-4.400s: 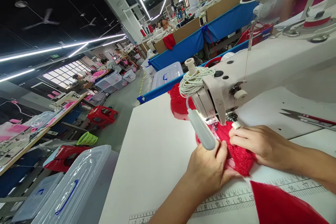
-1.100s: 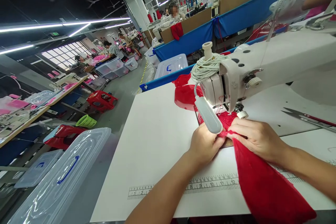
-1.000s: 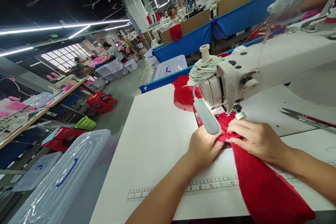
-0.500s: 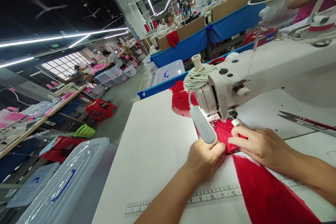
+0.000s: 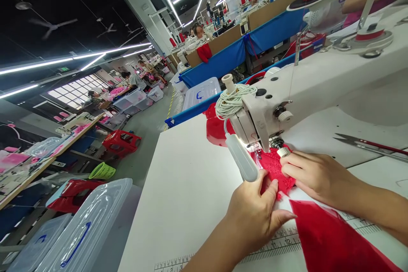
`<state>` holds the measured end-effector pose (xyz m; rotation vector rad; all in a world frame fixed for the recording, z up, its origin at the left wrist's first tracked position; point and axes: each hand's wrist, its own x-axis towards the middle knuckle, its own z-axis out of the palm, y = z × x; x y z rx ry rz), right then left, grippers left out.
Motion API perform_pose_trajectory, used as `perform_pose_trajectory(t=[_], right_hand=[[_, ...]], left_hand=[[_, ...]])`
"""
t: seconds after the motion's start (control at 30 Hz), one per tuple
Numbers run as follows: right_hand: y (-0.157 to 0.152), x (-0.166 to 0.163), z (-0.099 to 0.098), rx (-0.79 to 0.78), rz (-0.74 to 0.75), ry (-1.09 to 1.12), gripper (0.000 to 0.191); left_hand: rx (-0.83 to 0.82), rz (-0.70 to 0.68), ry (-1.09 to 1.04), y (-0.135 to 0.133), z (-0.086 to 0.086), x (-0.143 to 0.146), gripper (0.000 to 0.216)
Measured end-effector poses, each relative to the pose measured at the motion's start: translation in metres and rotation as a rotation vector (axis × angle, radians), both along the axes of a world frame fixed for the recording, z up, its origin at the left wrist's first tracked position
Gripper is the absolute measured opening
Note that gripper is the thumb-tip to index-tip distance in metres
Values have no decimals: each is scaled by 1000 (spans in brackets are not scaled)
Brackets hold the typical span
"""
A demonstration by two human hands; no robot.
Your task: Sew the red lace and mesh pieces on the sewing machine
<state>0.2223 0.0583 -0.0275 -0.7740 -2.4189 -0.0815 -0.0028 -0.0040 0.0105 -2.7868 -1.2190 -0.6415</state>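
A white sewing machine (image 5: pixel 318 80) stands on the white table (image 5: pixel 188 178). Red lace fabric (image 5: pixel 274 169) lies under its needle, and a smooth red panel (image 5: pixel 331 238) trails toward me. My left hand (image 5: pixel 256 212) rests flat on the table with fingers pressing the lace's left edge, just below the white lamp arm (image 5: pixel 242 158). My right hand (image 5: pixel 314 175) lies on the lace to the right of the needle, fingers curled and pressing it down. More red cloth (image 5: pixel 216 125) sits behind the machine head.
Scissors (image 5: pixel 366 143) lie on the table at the right. A printed ruler (image 5: pixel 280 242) runs along the table's front. Clear lidded bins (image 5: pixel 83 229) stand at my left, with a red stool (image 5: pixel 123 141) and green basket (image 5: pixel 103 171) on the floor. Other people work at far tables.
My left hand has opened from a pinch at the lace to lying flat beside it, slightly nearer to me. The lace has shifted under the needle. The camera tilted a little.
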Motion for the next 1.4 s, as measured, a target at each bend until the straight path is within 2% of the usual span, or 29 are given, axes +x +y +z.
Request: perform_pose_trajectory(t=[0.1, 0.2, 0.43, 0.7, 1.0, 1.4], right_hand=[[0, -1, -3, 20, -20, 10, 27], [0, -2, -4, 23, -29, 19, 28], [-1, 1, 3, 13, -28, -8, 28], [3, -2, -5, 20, -37, 68, 27], [5, 2, 4, 29, -42, -19, 27], [5, -2, 2, 60, -63, 46, 28]], left_hand=[[43, 11, 43, -2, -1, -3, 86], [17, 1, 61, -1, 0, -6, 89], [-19, 3, 85, -1, 5, -6, 92], [-24, 12, 112, -1, 3, -7, 94], [-9, -18, 132, 2, 5, -6, 97], [8, -24, 114, 4, 4, -8, 97]])
